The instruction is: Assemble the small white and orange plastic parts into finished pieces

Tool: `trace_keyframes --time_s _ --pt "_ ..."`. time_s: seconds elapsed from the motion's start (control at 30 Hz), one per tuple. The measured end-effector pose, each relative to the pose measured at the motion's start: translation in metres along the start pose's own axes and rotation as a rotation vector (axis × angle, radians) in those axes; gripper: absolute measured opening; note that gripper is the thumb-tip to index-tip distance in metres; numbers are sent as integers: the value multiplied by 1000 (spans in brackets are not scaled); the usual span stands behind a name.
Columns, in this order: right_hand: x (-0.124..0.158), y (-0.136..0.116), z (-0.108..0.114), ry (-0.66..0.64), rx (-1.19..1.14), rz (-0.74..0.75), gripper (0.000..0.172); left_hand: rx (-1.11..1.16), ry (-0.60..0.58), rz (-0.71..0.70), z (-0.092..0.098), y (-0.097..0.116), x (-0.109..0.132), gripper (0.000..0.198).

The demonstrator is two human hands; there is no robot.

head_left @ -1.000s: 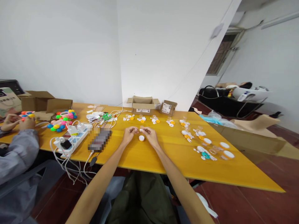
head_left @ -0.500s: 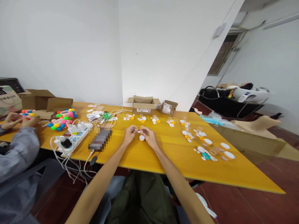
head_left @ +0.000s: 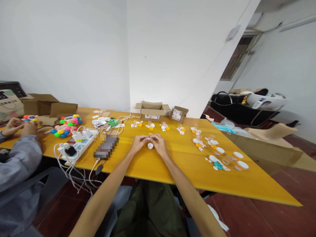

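My left hand [head_left: 139, 143] and my right hand [head_left: 158, 143] meet over the middle of the yellow table [head_left: 138, 164]. Their fingertips pinch a small white plastic part [head_left: 148, 138], mostly covered by the fingers, so its exact kind does not show. Just below, between the hands, a small round container with a white top [head_left: 150, 145] and an orange band stands on the table. Sets of loose white and orange plastic parts [head_left: 182, 131] lie in an arc beyond and to the right.
Several white-topped containers [head_left: 242, 165] and a teal ring [head_left: 218, 165] sit at the right. Open cardboard boxes [head_left: 151, 115] stand by the wall. At left are a power strip [head_left: 84, 144] with cables, a pixelated dark device [head_left: 106, 148], colourful ball rings [head_left: 60, 131] and a co-worker's hands [head_left: 14, 126].
My hands have drawn closer together around the small white part, the left one moving slightly right. The container below stays put. At far left, the co-worker's hand has shifted slightly.
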State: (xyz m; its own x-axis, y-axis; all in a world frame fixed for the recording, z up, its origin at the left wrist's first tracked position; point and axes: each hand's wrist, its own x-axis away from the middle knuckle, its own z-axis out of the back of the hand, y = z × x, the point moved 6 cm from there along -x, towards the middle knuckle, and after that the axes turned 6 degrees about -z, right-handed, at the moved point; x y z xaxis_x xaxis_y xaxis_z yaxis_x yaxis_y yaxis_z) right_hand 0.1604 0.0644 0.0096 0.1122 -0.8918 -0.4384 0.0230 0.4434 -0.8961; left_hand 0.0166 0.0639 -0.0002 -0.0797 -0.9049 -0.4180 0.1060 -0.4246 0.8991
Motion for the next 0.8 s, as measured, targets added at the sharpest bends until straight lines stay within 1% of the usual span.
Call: trace_keyframes --time_s 0.13,0.27,0.4,0.53,0.67,0.8 --pt "0 3 0 15 -24 -37 6 36 -19 -2 -4 2 1 22" --pt "-2 9 -1 14 -63 -88 10 60 -17 -24 -5 5 1 20" --pt "-3 12 0 -7 -129 -117 16 33 7 -33 -2 5 0 18" --pt "-4 14 3 1 -162 -131 23 -1 31 -51 1 4 0 16" --pt "-5 15 3 -34 -156 -174 30 -40 29 -81 0 6 1 16" --pt "-5 15 2 -63 -164 -207 33 -79 21 -100 -2 8 2 12"
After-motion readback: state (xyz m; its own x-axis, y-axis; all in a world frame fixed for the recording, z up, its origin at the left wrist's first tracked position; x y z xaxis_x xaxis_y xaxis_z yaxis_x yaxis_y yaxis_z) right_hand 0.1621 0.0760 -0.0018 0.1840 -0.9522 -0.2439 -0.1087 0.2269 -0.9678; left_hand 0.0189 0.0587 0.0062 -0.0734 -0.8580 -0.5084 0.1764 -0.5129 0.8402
